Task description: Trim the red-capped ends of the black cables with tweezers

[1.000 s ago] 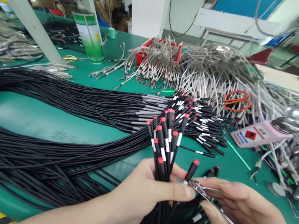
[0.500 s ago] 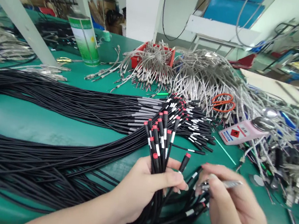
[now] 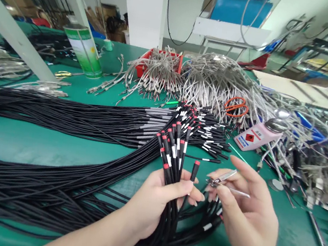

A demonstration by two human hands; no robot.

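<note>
In the middle of the frame, the left hand (image 3: 154,195) is closing firmly round a bunch of cables (image 3: 171,177), its thumb pressing across them and their red-tipped ends fanning upward. One more tip (image 3: 195,169) is standing apart from the bunch, just above the fingers. Right of centre, the right hand (image 3: 245,217) is pinching a small metal clipper (image 3: 217,182) between thumb and fingers, the other fingers spreading loosely; the clipper's two arms are splaying apart, and it is sitting near the left fingertips without touching the lone tip.

The green table (image 3: 52,145) is filling most of the frame, its smooth top catching a pale sheen at left. A thick black loop (image 3: 36,169) is sweeping across the left half, and its ends are piling up near the centre. Silver leads (image 3: 219,80) are heaping over the upper right, some spilling from a red bin (image 3: 141,69). Orange scissors (image 3: 236,107) are lying against that heap, and a pink bottle (image 3: 249,138) is leaning below them. A green can (image 3: 84,55) is standing at upper left beside a slanting white post (image 3: 19,37).

Beyond, a white pillar (image 3: 144,9) is rising at top centre, a blue panel (image 3: 242,9) is showing to its right, and a pale board (image 3: 304,92) is lying at upper right
</note>
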